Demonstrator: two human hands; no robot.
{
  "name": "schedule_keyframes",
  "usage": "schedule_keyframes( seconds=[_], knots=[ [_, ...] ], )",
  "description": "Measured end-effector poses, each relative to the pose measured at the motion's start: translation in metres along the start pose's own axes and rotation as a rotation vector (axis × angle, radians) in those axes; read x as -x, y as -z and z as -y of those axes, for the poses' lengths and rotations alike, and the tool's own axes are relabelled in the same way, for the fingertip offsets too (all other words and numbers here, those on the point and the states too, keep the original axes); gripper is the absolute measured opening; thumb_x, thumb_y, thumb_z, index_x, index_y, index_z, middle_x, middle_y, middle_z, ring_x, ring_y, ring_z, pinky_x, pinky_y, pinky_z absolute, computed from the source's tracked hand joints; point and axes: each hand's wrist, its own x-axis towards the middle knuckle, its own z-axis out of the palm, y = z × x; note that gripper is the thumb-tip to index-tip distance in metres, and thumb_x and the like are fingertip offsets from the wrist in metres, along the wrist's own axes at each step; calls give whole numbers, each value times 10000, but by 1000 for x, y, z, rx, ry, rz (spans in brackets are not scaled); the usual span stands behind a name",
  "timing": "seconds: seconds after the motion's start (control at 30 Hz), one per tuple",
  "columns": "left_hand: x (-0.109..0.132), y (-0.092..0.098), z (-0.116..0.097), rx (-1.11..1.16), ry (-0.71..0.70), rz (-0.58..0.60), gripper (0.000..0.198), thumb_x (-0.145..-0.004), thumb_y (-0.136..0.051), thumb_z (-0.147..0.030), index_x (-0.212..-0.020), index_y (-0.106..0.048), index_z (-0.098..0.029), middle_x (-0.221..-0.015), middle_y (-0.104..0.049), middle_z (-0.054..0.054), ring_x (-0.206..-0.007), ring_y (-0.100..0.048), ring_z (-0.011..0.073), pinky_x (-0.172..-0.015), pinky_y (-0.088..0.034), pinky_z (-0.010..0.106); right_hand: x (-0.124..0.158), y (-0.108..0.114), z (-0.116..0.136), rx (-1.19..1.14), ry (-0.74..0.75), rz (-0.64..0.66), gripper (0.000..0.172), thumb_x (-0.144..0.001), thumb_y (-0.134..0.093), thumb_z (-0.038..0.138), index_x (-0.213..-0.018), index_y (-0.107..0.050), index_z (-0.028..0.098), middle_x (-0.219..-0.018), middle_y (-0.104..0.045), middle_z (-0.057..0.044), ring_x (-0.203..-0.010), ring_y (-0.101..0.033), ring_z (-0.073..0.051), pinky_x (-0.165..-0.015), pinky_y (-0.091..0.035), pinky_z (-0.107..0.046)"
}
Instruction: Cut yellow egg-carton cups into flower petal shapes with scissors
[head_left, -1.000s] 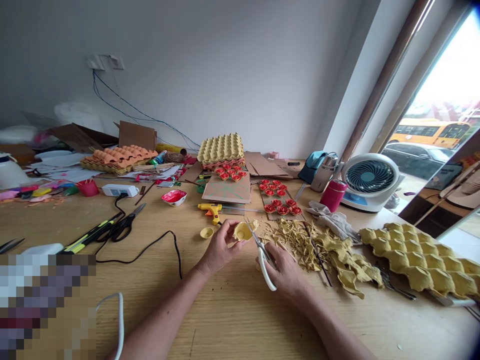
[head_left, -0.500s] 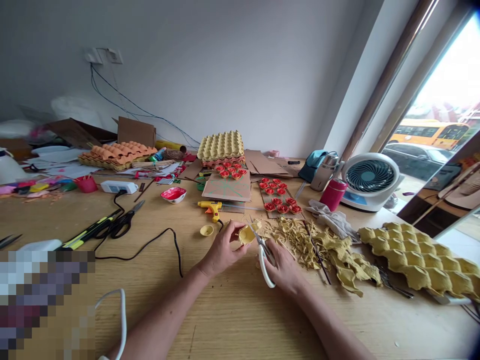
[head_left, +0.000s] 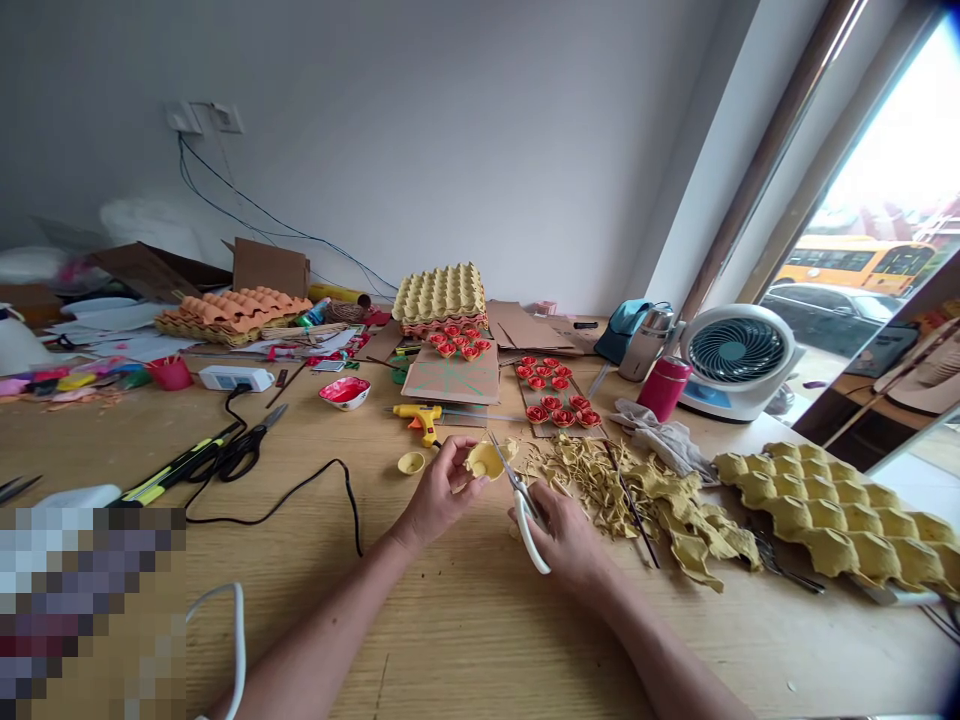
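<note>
My left hand pinches a small yellow egg-carton cup just above the wooden table. My right hand grips white-handled scissors, whose blades point up and reach the cup's right edge. Another small yellow cup lies on the table to the left of my left hand. A heap of yellow carton scraps lies just right of the scissors.
A yellow egg tray lies at right, a white fan and red bottle behind it. Red paper roses sit on cardboard. A yellow glue gun, black scissors, a black cable and stacked egg trays spread left and back.
Both hands stay together over the same spot. The cup has turned slightly in my left hand, and the scissor blades have shifted a little against its edge.
</note>
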Motion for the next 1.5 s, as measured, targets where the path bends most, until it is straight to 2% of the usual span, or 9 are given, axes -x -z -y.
schedule_keyframes(
  seconds=[0.13, 0.33, 0.47, 0.73, 0.93, 1.07, 1.2, 1.37, 1.5],
  knots=[
    [-2, 0, -3, 12, -1, 2, 336, -760, -694, -225, -1037, -506, -198, -1038, -625, 47, -989, -639, 186, -870, -529, 294, 0, 1, 0, 1, -2, 1, 273, -867, -571, 326, -699, -383, 220, -616, -453, 57, -557, -396, -110, -535, -264, -247],
    [0, 2, 1, -70, -39, 108, 304, -776, -690, -210, -1028, -520, -196, -1023, -618, 46, -966, -627, 171, -844, -525, 277, -1, 2, -2, 19, 9, 19, 226, -889, -538, 346, -754, -412, 217, -686, -534, 27, -631, -474, -137, -587, -307, -260],
    [1, 3, 2, -95, -47, 134, 296, -785, -683, -200, -1037, -527, -194, -1013, -608, 39, -949, -621, 160, -838, -525, 271, -1, 1, -2, -5, 3, 31, 262, -918, -501, 400, -755, -401, 220, -669, -510, 31, -622, -461, -140, -580, -305, -262],
    [-3, 1, -2, 96, 58, 61, 284, -744, -710, -243, -964, -538, -192, -933, -639, 19, -849, -636, 162, -776, -552, 293, 1, 1, 3, -5, -25, 22, 298, -907, -526, 376, -696, -393, 214, -613, -448, 53, -567, -386, -112, -539, -257, -247],
    [-2, 4, 3, 250, 156, 50, 310, -771, -726, -319, -1009, -577, -188, -977, -686, 36, -867, -692, 193, -839, -576, 374, 0, -1, 6, -47, -78, 16, 366, -906, -529, 434, -646, -410, 205, -579, -386, 59, -550, -326, -101, -519, -235, -240],
    [-3, 7, 7, 391, 200, -10, 336, -771, -740, -305, -1041, -582, -182, -1004, -702, 51, -869, -708, 192, -847, -574, 364, -5, -2, -1, -210, -138, 19, 391, -887, -531, 490, -641, -426, 204, -587, -372, 56, -560, -343, -104, -509, -252, -233],
    [-8, 11, 5, 507, 201, -101, 393, -740, -771, -306, -1060, -580, -181, -960, -715, 39, -780, -711, 169, -764, -582, 321, -8, 10, -7, -275, -170, 41, 360, -893, -502, 496, -692, -481, 197, -596, -408, 52, -542, -371, -103, -497, -250, -232],
    [-15, 21, -1, 650, 172, -233, 355, -736, -775, -298, -1021, -606, -169, -888, -726, 32, -712, -693, 141, -682, -576, 260, 12, 39, 8, 103, -103, 96, 404, -882, -552, 470, -604, -477, 188, -555, -409, 47, -528, -346, -96, -506, -217, -242],
    [-18, 29, -4, 752, 171, -306, 281, -762, -748, -255, -996, -622, -166, -892, -740, 48, -702, -690, 133, -659, -570, 236, 43, 55, 17, 432, -123, 262, 273, -818, -628, 375, -616, -577, 199, -514, -488, 24, -469, -356, -101, -492, -201, -262]
  ],
)
